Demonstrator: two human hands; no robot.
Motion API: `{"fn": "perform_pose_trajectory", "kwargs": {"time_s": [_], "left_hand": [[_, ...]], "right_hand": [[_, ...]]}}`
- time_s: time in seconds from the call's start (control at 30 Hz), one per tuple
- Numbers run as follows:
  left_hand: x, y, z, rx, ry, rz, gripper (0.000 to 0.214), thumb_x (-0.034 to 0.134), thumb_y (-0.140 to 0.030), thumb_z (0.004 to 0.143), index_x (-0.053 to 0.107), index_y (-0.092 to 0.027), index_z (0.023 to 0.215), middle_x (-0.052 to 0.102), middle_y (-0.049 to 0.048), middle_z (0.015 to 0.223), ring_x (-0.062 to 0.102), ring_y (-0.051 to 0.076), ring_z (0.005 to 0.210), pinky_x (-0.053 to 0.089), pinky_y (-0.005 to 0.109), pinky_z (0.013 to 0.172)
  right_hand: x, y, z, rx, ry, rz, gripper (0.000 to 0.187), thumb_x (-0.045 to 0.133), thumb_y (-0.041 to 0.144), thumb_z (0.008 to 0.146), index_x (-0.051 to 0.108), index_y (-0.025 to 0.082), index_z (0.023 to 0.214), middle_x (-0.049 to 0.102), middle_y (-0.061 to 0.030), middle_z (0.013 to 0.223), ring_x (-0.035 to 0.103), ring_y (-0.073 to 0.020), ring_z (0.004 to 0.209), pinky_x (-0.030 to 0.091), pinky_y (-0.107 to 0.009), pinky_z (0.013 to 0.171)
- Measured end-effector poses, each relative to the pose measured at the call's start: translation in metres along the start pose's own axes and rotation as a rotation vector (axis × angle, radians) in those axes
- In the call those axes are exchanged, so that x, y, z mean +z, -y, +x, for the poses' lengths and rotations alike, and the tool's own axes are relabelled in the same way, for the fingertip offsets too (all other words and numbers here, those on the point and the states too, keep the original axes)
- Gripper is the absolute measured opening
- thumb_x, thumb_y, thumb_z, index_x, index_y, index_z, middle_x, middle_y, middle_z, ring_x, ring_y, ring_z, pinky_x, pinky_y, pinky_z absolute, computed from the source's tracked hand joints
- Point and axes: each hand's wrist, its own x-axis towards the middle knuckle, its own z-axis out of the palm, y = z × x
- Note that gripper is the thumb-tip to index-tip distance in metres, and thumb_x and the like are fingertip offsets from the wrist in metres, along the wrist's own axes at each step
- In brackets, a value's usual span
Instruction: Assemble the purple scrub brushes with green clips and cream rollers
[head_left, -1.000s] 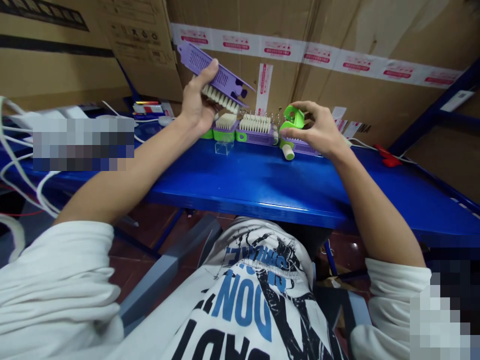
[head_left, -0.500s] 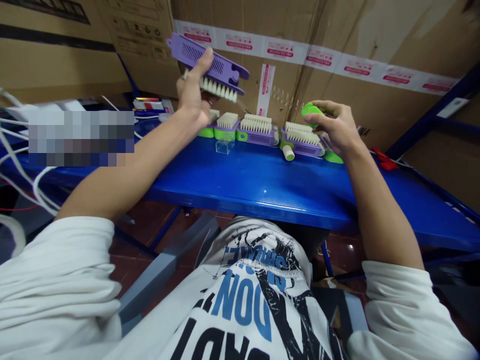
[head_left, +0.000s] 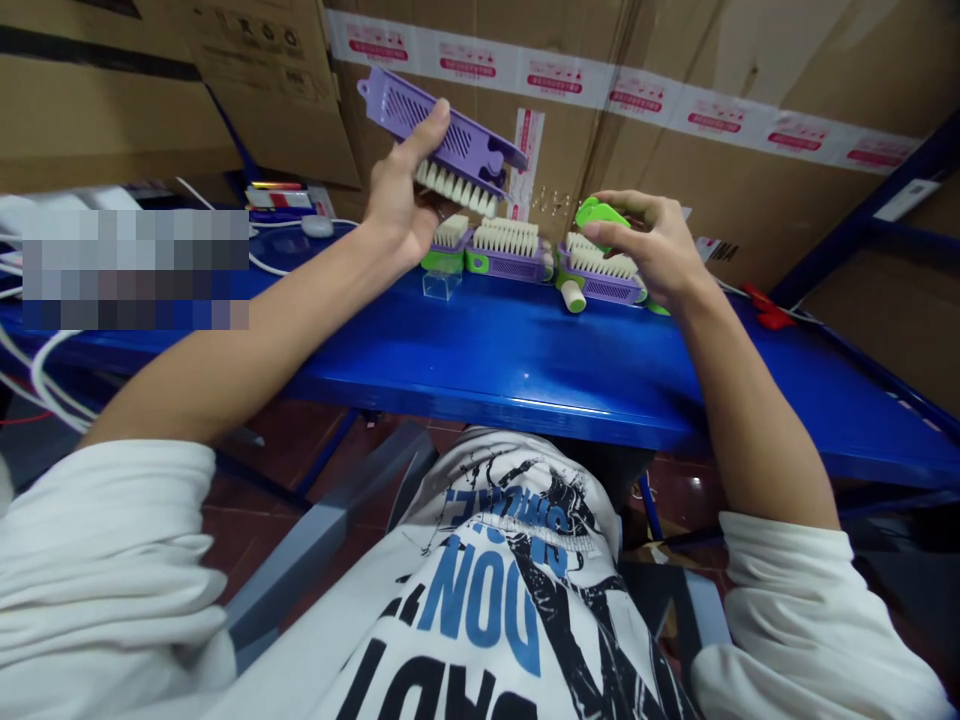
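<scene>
Left hand (head_left: 394,205) grip closed on purple brush (head_left: 442,140), raised; right hand (head_left: 652,250) grip closed on green piece (head_left: 596,213). Advise steady hold, notched end toward green piece.

Purple brush (head_left: 442,140): aloft at 11 o'clock, tilted, slotted back up, white bristles down. Green plastic part (head_left: 596,213): small, gripped at 1 o'clock.
</scene>
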Motion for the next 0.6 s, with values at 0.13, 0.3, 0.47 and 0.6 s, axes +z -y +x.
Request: {"fn": "perform_pose_trajectory", "kwargs": {"time_s": [0.13,0.3,0.47,0.6], "left_hand": [[0.006,0.000,-0.005,0.008,0.007,0.036,0.055,0.101,-0.073,0.063,0.073,-0.038,0.096,0.087,-0.0112,0.114,0.057,0.032,0.149,0.049,0.058,0.125],[0.023,-0.001,-0.024,-0.031,0.064,0.126,0.031,0.085,-0.061,0.069,0.072,-0.039,0.086,0.087,-0.0035,0.118,0.061,0.036,0.150,0.057,0.057,0.117],[0.048,0.008,-0.046,-0.030,0.007,0.006,0.029,0.088,-0.050,0.067,0.071,-0.031,0.082,0.087,0.0042,0.111,0.075,0.037,0.130,0.067,0.049,0.101],[0.055,0.014,-0.054,-0.010,0.028,-0.041,0.037,0.097,-0.050,0.069,0.071,-0.029,0.086,0.086,0.0064,0.105,0.078,0.038,0.126,0.067,0.047,0.097]], "right_hand": [[-0.002,0.005,-0.004,-0.011,0.039,-0.023,0.060,0.098,0.069,0.075,0.081,0.033,0.120,0.085,-0.0060,0.128,0.075,-0.0430,0.130,0.064,-0.070,0.111],[0.012,0.006,-0.004,-0.019,0.058,0.034,0.069,0.095,0.078,0.076,0.079,0.035,0.128,0.084,-0.0066,0.136,0.071,-0.0414,0.137,0.064,-0.067,0.115],[0.031,0.003,-0.007,0.003,0.115,0.149,0.079,0.087,0.086,0.077,0.072,0.037,0.138,0.080,-0.0064,0.144,0.075,-0.0376,0.136,0.072,-0.062,0.107],[0.043,0.005,-0.010,-0.006,0.100,0.180,0.080,0.082,0.087,0.082,0.068,0.038,0.145,0.077,-0.0072,0.151,0.074,-0.0360,0.140,0.071,-0.060,0.108]]}}
